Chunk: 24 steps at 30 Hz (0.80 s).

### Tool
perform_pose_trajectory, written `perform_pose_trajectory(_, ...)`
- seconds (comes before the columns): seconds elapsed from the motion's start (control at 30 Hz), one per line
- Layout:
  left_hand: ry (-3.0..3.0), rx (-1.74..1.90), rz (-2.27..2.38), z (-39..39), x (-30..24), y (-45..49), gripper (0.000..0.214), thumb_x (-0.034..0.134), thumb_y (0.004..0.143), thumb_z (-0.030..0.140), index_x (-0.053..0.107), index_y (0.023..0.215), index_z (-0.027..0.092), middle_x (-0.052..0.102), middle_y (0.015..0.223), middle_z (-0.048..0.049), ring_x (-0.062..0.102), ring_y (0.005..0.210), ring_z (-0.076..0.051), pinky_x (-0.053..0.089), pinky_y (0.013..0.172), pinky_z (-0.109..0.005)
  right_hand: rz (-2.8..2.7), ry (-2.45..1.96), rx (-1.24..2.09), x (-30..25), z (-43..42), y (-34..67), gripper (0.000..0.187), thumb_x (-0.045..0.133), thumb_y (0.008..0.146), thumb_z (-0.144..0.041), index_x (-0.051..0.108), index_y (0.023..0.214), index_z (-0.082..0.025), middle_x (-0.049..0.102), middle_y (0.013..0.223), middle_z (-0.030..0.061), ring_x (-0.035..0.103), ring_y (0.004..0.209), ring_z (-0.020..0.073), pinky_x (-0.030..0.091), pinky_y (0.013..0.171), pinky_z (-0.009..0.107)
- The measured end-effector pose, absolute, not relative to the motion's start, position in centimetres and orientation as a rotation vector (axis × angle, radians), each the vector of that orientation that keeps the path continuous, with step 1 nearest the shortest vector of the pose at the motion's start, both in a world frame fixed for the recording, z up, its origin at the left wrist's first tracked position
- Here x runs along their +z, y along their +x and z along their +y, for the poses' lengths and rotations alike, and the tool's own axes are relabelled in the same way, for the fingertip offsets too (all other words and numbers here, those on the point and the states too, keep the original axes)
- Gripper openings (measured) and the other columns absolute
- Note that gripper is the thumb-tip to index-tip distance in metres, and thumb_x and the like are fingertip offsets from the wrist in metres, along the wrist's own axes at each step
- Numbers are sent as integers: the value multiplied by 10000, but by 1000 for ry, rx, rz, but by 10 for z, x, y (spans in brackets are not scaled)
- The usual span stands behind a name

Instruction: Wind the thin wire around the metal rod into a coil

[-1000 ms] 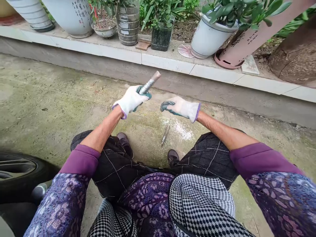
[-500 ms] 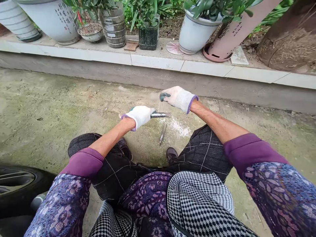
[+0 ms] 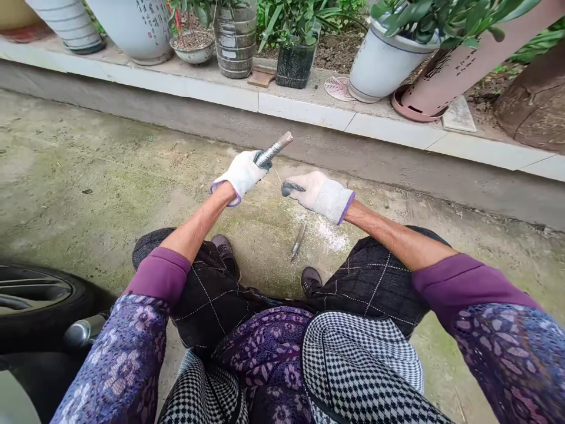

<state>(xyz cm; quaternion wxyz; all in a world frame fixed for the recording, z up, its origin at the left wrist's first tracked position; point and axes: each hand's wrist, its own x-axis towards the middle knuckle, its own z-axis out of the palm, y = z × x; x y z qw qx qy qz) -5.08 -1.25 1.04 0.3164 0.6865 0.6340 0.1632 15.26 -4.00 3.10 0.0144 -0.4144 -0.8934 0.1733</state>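
My left hand [image 3: 245, 172], in a white glove with dark coated fingers, is closed around a short stick [image 3: 282, 141] wound with shiny, silvery strand. The stick tilts up and to the right, its bare end pointing away from me. My right hand [image 3: 315, 193], gloved alike, is closed in a pinch just below and right of it. A thin pale string [image 3: 278, 176] runs from the right fingertips toward the wound stick. On the ground below lies another narrow stick [image 3: 299, 240], beside scattered white bits [image 3: 331, 232].
A low tiled ledge [image 3: 304, 112] runs across ahead, bearing several potted plants, among them a white pot [image 3: 375, 65] and a pink pot [image 3: 441, 79]. My shoes [image 3: 311, 280] rest on the mossy concrete. At the left is a wheel [image 3: 39, 294].
My left hand has raised the wound stick and tilted it upward. My right hand has moved from above the stick to below it, still pinching the string. The view has shifted slightly left.
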Motion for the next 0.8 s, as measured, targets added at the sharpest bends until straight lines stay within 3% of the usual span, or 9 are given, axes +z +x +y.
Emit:
perform_pose_trajectory(0.1,2048,258,1867,-6,-6,-42,237,521,909,258,647,1084,158,611,697,9,538,725,-119,413,716,-243,-2890,-1365,341,44,-43,153,284,462,924,-257,718,1014,-171,725,859,90,615,729,197,363,621,306)
perform_pose_trajectory(0.17,2172,-54,1887,-7,-20,-30,231,539,879,211,678,1056,160,653,770,-55,611,770,-179,448,725,-281,-2964,-1438,210,46,-40,159,307,467,930,-273,705,1084,-158,730,896,130,645,760,241,358,604,323)
perform_pose_trajectory(0.33,2378,-541,1577,-24,-40,3,279,566,808,201,733,1028,166,707,866,-150,683,870,-279,500,764,-345,-2939,-1591,161,42,-21,182,300,503,908,-261,698,1112,-157,732,916,176,672,789,302,388,614,350)
perform_pose_trajectory(0.57,2445,-379,1389,-49,-9,4,313,487,858,238,707,1080,219,705,820,-82,666,765,-220,474,700,-302,-2801,-1745,212,23,10,194,275,500,898,-300,712,1055,-222,735,935,116,630,751,241,379,602,344)
perform_pose_trajectory(0.8,2250,85,1516,-46,6,-20,276,546,820,257,715,1023,174,693,824,-63,610,723,-183,452,693,-285,-2878,-1568,406,-11,4,173,232,521,878,-273,721,976,-205,722,886,73,602,716,179,386,604,296)
